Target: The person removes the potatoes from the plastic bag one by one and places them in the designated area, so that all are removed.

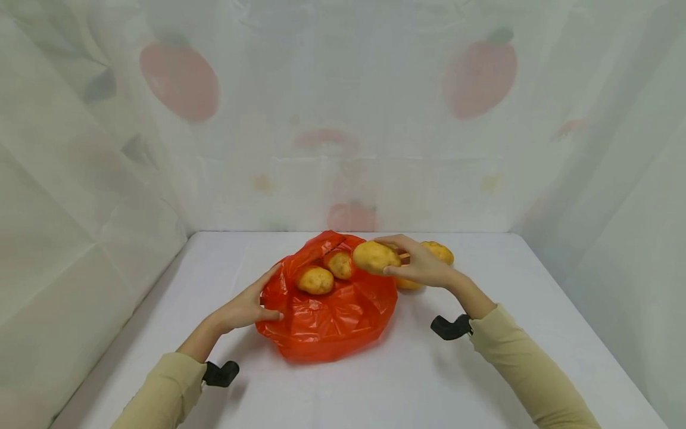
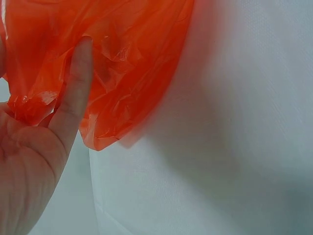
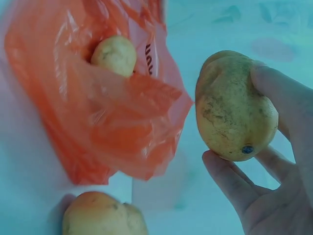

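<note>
A red plastic bag [image 1: 332, 325] lies open on the white table, with two potatoes visible in its mouth, one in front [image 1: 315, 280] and one behind [image 1: 340, 265]. My left hand [image 1: 243, 305] holds the bag's left side, the thumb lying along the plastic in the left wrist view; its other fingers are mostly hidden. Above the bag's right edge, my right hand [image 1: 423, 263] grips a potato [image 3: 234, 107] between thumb and fingers, clear of the bag in the right wrist view.
Right of the bag, partly behind my right hand, sit more potatoes, one farther back [image 1: 439, 252] and one close against the bag [image 1: 409, 285]. A pale curtain with faint fruit prints [image 1: 354, 190] hangs behind the table [image 1: 455, 381].
</note>
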The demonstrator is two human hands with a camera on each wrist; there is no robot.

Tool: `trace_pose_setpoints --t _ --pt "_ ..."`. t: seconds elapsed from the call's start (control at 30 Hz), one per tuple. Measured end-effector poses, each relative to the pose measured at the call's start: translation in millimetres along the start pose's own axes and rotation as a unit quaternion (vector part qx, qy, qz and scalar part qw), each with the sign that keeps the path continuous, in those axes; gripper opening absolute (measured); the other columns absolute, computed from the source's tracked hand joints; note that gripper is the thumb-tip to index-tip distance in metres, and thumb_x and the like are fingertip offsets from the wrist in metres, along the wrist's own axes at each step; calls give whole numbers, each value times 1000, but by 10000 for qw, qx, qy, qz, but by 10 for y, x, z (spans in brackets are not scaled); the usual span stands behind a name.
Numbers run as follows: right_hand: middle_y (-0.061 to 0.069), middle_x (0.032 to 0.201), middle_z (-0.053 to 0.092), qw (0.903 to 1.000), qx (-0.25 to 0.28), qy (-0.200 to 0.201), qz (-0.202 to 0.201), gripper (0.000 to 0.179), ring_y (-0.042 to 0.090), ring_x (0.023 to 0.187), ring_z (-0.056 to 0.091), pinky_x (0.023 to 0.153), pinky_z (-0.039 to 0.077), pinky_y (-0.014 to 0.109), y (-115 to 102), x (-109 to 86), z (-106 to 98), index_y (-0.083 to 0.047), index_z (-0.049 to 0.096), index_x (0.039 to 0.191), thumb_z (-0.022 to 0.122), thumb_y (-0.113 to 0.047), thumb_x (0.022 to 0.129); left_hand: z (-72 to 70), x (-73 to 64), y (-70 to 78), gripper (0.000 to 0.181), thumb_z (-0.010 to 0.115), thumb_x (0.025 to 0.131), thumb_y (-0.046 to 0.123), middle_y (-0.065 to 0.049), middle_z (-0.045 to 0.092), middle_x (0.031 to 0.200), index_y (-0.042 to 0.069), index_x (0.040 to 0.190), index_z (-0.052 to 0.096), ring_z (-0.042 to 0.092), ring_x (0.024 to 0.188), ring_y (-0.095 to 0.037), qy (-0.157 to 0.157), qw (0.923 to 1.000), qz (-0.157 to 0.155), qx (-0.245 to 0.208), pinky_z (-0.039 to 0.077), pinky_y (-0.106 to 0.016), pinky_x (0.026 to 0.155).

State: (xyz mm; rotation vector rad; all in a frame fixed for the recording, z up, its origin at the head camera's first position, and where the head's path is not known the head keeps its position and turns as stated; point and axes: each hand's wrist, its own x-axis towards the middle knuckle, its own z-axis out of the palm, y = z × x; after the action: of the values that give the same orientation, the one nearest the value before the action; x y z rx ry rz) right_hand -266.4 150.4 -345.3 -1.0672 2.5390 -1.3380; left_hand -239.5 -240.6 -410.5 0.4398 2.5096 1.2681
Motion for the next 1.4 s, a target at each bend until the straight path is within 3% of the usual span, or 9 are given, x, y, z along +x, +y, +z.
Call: trace_pose_setpoints --t 0.17,0.43,0.63,1.0,1.4 --pt "12 139 39 9993 21 299 223 59 38 118 46 92 46 49 233 -55 -8 -9 41 137 67 -12 84 0 4 -2 101 75 74 17 -8 11 153 29 149 7 21 134 -37 15 10000 -24 -1 33 -57 101" --pt "5 138 41 9948 -88 745 692 60 36 116 48 91 48 45 521 -225 -93 -24 43 136 70 -26 82 0 3 2 101 75 74 17 -8 12 153 28 149 8 20 134 -37 18 10000 -43 -46 31 -58 102" --pt "8 141 37 9901 -39 945 1033 65 39 119 46 92 46 49 656 -379 -159 -22 37 139 69 -27 83 -2 8 -4 102 76 74 16 -7 11 154 29 149 8 20 135 -37 3 10000 -7 -64 31 -58 102" --pt "12 143 34 9815 -50 1406 1302 65 42 116 47 91 46 50 996 -621 -211 -19 37 141 67 -30 84 2 0 13 102 76 74 16 -7 10 154 31 148 7 21 134 -36 -31 9999 -9 -109 33 -56 101" --pt "18 147 27 9705 -279 1489 1875 66 46 116 44 84 48 52 1297 -864 -221 -15 33 142 62 -36 87 -2 -1 22 102 75 74 16 -7 11 154 32 148 7 22 134 -36 -56 9998 -48 -169 36 -55 100"
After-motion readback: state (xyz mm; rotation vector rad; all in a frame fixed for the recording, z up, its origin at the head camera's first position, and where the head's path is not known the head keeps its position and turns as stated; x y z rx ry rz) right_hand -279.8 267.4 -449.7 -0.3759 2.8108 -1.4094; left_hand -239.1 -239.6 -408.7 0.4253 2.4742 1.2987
